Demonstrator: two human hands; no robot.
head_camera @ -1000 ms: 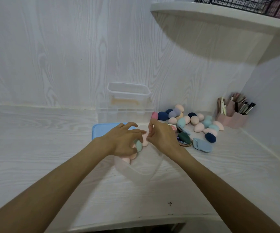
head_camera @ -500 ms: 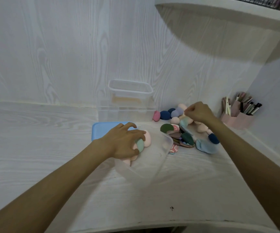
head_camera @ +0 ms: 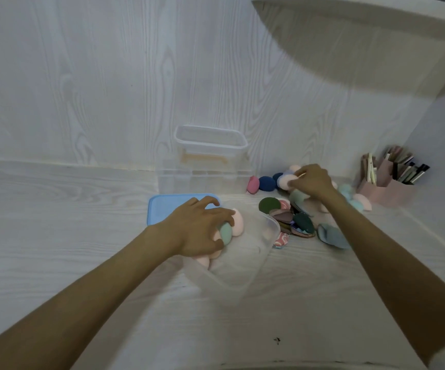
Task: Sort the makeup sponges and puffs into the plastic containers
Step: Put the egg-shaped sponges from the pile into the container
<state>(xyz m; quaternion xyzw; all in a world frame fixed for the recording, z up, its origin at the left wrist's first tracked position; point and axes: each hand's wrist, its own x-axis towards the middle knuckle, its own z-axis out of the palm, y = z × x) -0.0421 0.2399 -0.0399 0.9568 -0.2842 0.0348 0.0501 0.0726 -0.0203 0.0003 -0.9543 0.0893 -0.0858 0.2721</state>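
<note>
A clear plastic container (head_camera: 245, 265) lies tilted on the counter in the middle. Inside it sit several sponges, among them a pink one (head_camera: 238, 222) and a mint one (head_camera: 226, 233). My left hand (head_camera: 197, 229) rests over these sponges with curled fingers, pressing them in place. My right hand (head_camera: 310, 181) reaches to the loose pile at the back right and pinches a pale pink sponge (head_camera: 285, 182). Navy sponges (head_camera: 267, 183) and a magenta one (head_camera: 252, 184) lie beside it. Flat puffs (head_camera: 294, 218) in green, mauve and teal are heaped just right of the container.
A blue lid (head_camera: 166, 206) lies flat left of the container. Two more clear containers (head_camera: 210, 156) are stacked against the back wall. A pink organiser with pens and brushes (head_camera: 388, 182) stands at the far right. A shelf (head_camera: 376, 14) overhangs the corner.
My right hand left the container, went back right to the loose pile and now pinches a pale pink sponge. My left hand stayed on the sponges in the container.
</note>
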